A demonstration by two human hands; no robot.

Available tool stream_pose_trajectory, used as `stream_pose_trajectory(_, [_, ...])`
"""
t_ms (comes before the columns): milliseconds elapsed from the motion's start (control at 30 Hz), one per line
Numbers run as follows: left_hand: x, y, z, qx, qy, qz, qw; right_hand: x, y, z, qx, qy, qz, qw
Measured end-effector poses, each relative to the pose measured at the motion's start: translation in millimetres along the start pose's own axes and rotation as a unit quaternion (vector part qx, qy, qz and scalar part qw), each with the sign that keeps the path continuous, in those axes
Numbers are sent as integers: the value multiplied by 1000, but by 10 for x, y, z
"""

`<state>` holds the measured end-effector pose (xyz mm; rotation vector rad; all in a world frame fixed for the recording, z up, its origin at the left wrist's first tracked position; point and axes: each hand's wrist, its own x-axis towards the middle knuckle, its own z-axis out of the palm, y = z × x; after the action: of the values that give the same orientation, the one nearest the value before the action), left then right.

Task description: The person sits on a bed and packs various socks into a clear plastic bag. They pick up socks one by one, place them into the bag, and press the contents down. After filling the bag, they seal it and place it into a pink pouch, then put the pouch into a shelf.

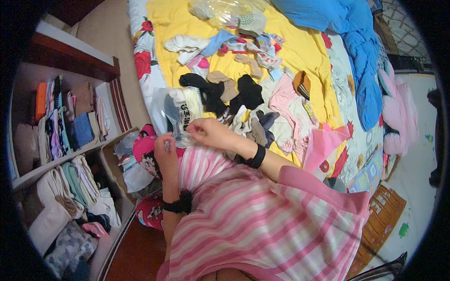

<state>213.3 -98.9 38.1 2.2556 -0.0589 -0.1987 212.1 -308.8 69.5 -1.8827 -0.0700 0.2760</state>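
Both hands are at the near left edge of a bed, over a clear plastic bag (168, 107) with cream and white socks (191, 102) in or against it. My left hand (165, 145) pinches the bag's near edge between thumb and fingers. My right hand (207, 131) is beside the socks, its fingers curled close to the bag; whether it grips anything is not plain. Beyond the hands lie black socks (249, 93), beige socks (223, 84) and grey socks (256, 130) on a yellow sheet (302, 45). Pink-and-white baby clothes (284, 102) lie to their right.
On the left stand open shelves with folded clothes (82, 130) and an open cardboard box (117, 168) of plastic bags. A blue cloth (362, 70) hangs over the bed's right side. Another clear bag (225, 10) lies at the far end; a pink pouch (323, 144) is nearer.
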Motion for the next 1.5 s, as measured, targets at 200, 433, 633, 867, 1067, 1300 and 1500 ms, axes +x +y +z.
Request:
stream_pose_trajectory(200, [-65,463,-205,146,-53,329,931,-147,-245,-121,-105,96,-271,952])
stream_pose_trajectory(433, [-275,595,-341,64,-74,326,940,-151,-323,-359,-296,16,-234,926])
stream_pose_trajectory(633, [-276,609,-183,1,75,179,981,-482,-116,-495,-321,77,-188,925])
stream_pose_trajectory(867, [-401,605,-162,-16,5,99,995,-636,-196,-453,-251,94,-142,953])
stream_pose_trajectory(1067, [-506,588,-164,-100,26,305,947,-856,-137,-604,-288,116,-193,931])
stream_pose_trajectory(1300, [-450,508,-372,-20,-3,217,976,-1009,-74,-495,-297,-19,-118,947])
stream_pose_trajectory(1500, [-580,736,-723,34,-60,213,975,-803,-549,-131,-104,37,-293,950])
